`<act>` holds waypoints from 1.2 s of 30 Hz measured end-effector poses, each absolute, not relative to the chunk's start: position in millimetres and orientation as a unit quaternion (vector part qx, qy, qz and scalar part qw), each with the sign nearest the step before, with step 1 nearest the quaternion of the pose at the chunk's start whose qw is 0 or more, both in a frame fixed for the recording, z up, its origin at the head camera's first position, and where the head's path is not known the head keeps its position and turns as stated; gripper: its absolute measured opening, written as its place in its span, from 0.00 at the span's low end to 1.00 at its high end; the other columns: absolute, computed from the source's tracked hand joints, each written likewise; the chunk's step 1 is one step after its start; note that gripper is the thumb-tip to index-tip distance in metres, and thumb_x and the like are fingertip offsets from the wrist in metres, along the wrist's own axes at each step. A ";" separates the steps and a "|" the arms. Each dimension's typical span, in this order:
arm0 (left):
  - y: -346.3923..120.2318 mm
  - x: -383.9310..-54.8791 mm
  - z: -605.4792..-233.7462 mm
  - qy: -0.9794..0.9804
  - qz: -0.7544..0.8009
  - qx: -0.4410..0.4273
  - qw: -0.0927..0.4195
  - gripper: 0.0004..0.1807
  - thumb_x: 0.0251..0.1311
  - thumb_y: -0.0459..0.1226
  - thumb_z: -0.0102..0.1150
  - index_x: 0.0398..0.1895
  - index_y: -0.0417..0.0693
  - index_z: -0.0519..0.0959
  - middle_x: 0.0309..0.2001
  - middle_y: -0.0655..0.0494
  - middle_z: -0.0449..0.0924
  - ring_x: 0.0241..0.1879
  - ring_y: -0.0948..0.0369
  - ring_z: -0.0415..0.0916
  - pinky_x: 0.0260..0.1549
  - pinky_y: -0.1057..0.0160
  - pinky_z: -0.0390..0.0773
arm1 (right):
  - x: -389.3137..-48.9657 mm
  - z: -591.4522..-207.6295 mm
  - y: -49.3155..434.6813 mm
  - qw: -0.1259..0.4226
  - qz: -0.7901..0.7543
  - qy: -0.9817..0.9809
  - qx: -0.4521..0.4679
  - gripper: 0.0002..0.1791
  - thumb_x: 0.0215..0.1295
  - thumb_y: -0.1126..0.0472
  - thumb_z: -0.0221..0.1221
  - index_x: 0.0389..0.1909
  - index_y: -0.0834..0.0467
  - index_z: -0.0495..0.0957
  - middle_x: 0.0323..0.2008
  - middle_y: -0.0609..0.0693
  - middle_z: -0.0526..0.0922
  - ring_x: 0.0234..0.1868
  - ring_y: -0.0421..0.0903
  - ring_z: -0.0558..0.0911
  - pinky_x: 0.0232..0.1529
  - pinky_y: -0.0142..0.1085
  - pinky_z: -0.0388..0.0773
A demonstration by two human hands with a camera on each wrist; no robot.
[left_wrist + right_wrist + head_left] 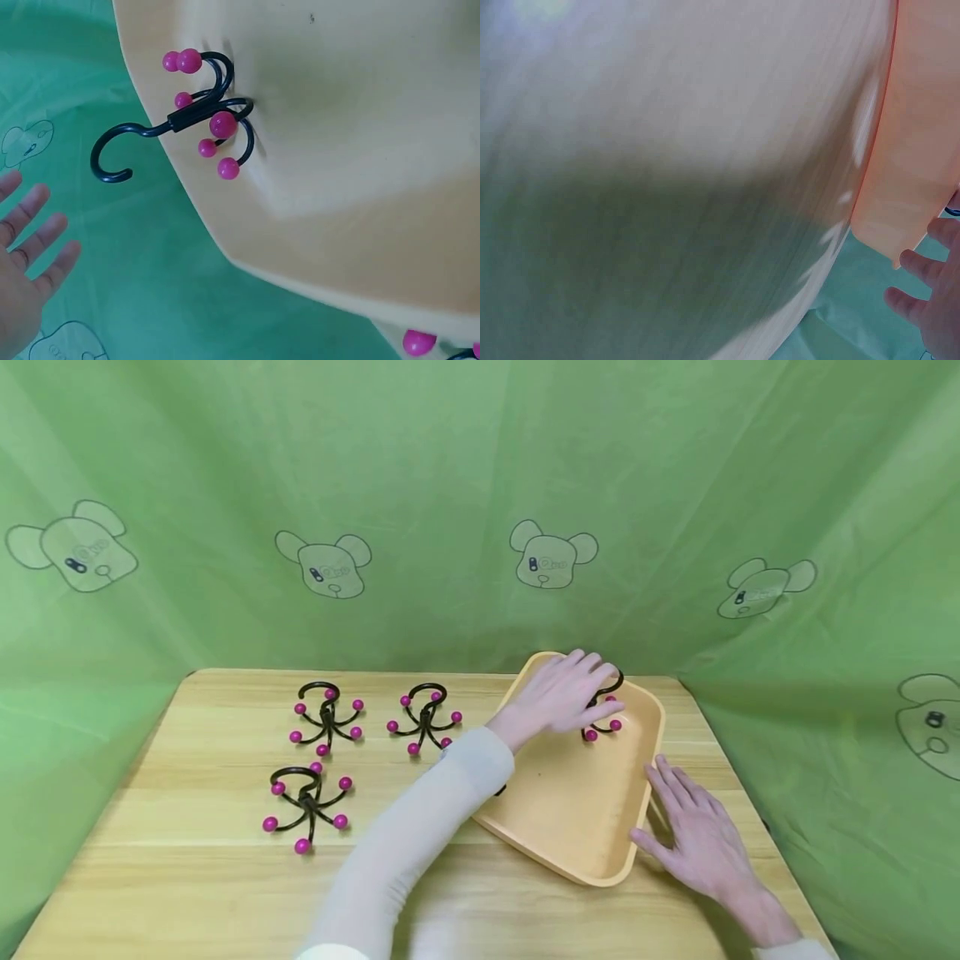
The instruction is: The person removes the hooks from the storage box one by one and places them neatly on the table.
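Observation:
A black rotating hook with pink ball tips (193, 115) stands in the far part of the yellow tray (577, 793), its curved top reaching past the rim. My left hand (558, 693) hovers over it and hides part of it in the head view. In the left wrist view, the fingers are spread and apart from the hook, holding nothing. My right hand (697, 835) lies along the tray's right side, straight fingers touching the rim. The tray sits at an angle on the table.
Three similar hooks stand left of the tray: one at the back left (327, 718), one nearer the tray (425, 718), one in front (307, 806). A black tip (500, 790) shows beside my left sleeve. Green cloth (450, 510) surrounds the wooden table (187, 877).

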State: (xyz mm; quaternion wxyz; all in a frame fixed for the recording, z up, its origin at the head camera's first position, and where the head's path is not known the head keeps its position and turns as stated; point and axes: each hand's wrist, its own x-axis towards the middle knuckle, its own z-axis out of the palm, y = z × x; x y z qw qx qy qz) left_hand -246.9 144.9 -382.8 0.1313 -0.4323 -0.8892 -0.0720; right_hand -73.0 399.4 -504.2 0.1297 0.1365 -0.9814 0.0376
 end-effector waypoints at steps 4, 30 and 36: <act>155.3 -254.1 -389.6 -0.895 -0.067 -0.426 0.112 0.32 0.78 0.66 0.41 0.71 0.58 0.72 0.62 0.61 0.78 0.60 0.61 0.75 0.56 0.63 0.79 | -72.1 -505.2 399.4 0.131 0.038 -0.981 0.136 0.57 0.60 0.32 0.67 0.83 0.56 0.56 0.84 0.58 0.58 0.74 0.68 0.69 0.67 0.67 0.68; 195.4 -294.4 -413.1 -0.934 -0.043 -0.350 0.058 0.38 0.78 0.67 0.30 0.80 0.59 0.63 0.75 0.58 0.70 0.74 0.60 0.68 0.72 0.57 0.73 | -73.2 -502.8 399.2 0.130 0.050 -0.981 0.131 0.58 0.60 0.33 0.67 0.84 0.54 0.55 0.84 0.58 0.58 0.75 0.67 0.68 0.67 0.67 0.67; 198.5 -295.8 -414.0 -0.932 -0.051 -0.352 0.065 0.33 0.80 0.64 0.36 0.77 0.60 0.66 0.73 0.58 0.72 0.72 0.59 0.69 0.69 0.58 0.75 | -72.7 -503.0 399.9 0.132 0.053 -0.981 0.133 0.58 0.59 0.34 0.68 0.84 0.55 0.56 0.84 0.58 0.59 0.75 0.67 0.68 0.67 0.67 0.67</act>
